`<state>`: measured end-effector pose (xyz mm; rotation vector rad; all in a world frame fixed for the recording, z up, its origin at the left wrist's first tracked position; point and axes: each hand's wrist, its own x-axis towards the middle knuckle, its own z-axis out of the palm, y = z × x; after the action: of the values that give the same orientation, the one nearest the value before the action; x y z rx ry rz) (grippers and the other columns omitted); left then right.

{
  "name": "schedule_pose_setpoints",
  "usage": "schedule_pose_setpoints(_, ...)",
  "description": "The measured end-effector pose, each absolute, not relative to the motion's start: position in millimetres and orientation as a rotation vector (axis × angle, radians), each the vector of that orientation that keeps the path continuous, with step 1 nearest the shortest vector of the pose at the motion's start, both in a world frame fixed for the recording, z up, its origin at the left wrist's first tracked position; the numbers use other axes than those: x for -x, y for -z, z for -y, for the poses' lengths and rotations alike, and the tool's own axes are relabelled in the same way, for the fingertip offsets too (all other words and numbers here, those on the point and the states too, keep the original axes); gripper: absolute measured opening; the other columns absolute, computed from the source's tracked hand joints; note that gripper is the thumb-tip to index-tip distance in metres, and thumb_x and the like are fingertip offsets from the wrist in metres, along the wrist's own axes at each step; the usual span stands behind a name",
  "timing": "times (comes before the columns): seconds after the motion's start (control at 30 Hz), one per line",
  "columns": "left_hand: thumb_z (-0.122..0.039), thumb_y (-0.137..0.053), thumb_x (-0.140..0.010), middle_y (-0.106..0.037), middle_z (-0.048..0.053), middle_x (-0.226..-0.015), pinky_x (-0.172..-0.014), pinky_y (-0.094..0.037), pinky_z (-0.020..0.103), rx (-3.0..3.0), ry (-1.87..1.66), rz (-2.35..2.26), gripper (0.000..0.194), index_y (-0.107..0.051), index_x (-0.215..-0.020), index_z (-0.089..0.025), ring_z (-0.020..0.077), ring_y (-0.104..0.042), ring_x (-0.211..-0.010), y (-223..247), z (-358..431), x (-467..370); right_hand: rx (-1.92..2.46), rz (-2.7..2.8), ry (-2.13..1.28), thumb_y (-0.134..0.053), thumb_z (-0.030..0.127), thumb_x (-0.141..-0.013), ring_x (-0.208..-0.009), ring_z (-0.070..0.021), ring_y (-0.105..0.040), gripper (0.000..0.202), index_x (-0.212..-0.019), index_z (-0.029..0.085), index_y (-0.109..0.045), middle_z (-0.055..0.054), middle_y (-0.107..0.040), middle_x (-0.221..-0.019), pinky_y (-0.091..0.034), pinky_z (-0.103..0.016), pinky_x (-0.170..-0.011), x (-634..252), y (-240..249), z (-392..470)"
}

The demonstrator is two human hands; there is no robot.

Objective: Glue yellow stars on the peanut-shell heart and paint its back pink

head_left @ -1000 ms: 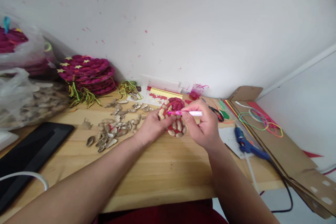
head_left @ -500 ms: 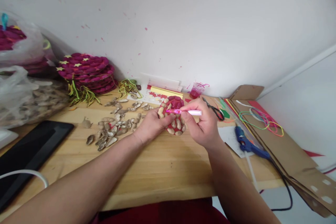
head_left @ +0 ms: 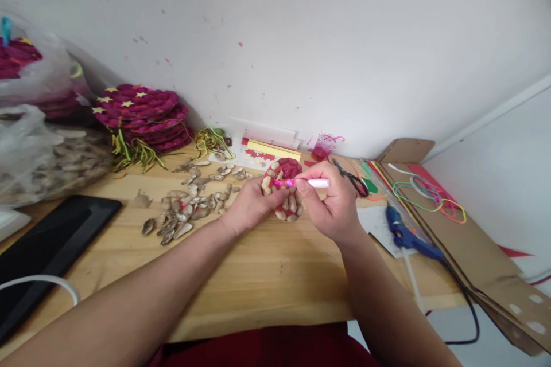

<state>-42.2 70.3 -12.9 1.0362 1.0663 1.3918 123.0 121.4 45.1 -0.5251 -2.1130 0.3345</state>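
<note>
A round red disc covered with peanut shells (head_left: pixel 293 204) is held up above the table by my left hand (head_left: pixel 249 203), its thumb lying across the front. Shells at the disc's upper part are coloured dark pink, while those on the left and bottom are plain tan. My right hand (head_left: pixel 329 198) grips a paintbrush (head_left: pixel 316 183) with a white handle and a pink-stained front. The brush tip meets the shells at the disc's left side. Loose peanut shells (head_left: pixel 185 212) lie scattered left of my left hand.
Behind the disc stands a cup of pink paint (head_left: pixel 321 149). Scissors (head_left: pixel 350 178), a blue glue gun (head_left: pixel 407 235) and cardboard (head_left: pixel 465 235) lie right. Purple star-topped discs (head_left: pixel 142 114), a bag of shells (head_left: pixel 64 160) and a black tablet (head_left: pixel 55 252) are left.
The disc and my left hand have shifted very slightly to the right. The brush stays in my right hand, its tip still at the shells on the disc's left.
</note>
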Motion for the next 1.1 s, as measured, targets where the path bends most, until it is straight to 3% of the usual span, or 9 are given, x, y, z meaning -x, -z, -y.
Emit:
schedule_pose_setpoints(0.17,-0.049,-0.083,-0.082,-0.075,0.003,-0.065,-0.056,-0.056,0.026,-1.018,-1.367,-1.048,0.037,-0.066,-0.081,-0.017,0.0162,-0.068,-0.054,13.0,-70.9,42.5,0.523,2.108,-0.329,-0.065,0.023,-0.099,-0.081,-0.0197,-0.069,0.004,-0.094,0.024,-0.066,-0.002,-0.075,-0.086,-0.052,-0.039,-0.081,-122.9,-46.1,-121.1)
schedule_pose_setpoints(0.47,-0.027,-0.078,-0.085,-0.077,0.003,-0.069,-0.059,-0.056,0.024,-1.081,-1.355,-0.958,0.016,-0.068,-0.080,-0.016,0.0151,-0.070,-0.058,4.2,-68.5,41.2,0.524,2.112,-0.344,-0.065,0.024,-0.100,-0.082,-0.0191,-0.069,0.004,-0.096,0.024,-0.067,-0.001,-0.075,-0.087,-0.052,-0.038,-0.081,-123.4,-44.3,-123.0)
schedule_pose_setpoints(0.57,-0.031,-0.077,-0.086,-0.076,0.003,-0.068,-0.059,-0.055,0.024,-1.067,-1.393,-0.907,0.019,-0.068,-0.079,-0.016,0.0148,-0.069,-0.057,8.3,-69.1,40.8,0.537,2.125,-0.357,-0.065,0.025,-0.100,-0.082,-0.0192,-0.068,0.004,-0.097,0.024,-0.067,-0.001,-0.076,-0.088,-0.051,-0.038,-0.080,-125.1,-44.8,-123.4)
schedule_pose_setpoints(0.83,-0.042,-0.091,-0.072,-0.075,0.007,-0.066,-0.058,-0.056,0.026,-0.863,-1.413,-0.824,0.037,-0.069,-0.078,-0.013,0.0165,-0.069,-0.056,11.0,-73.4,39.9,0.537,2.112,-0.414,-0.065,0.024,-0.100,-0.080,-0.0180,-0.067,0.004,-0.096,0.024,-0.066,-0.001,-0.073,-0.088,-0.050,-0.036,-0.077,-130.0,-44.6,-128.5)
schedule_pose_setpoints(1.1,-0.039,-0.094,-0.068,-0.075,0.005,-0.066,-0.058,-0.057,0.027,-0.793,-1.413,-0.829,0.037,-0.071,-0.082,-0.013,0.0165,-0.069,-0.055,11.4,-72.5,38.7,0.527,2.129,-0.409,-0.066,0.024,-0.100,-0.085,-0.0204,-0.068,0.003,-0.097,0.025,-0.067,-0.002,-0.073,-0.088,-0.050,-0.039,-0.081,-129.5,-44.6,-127.3)
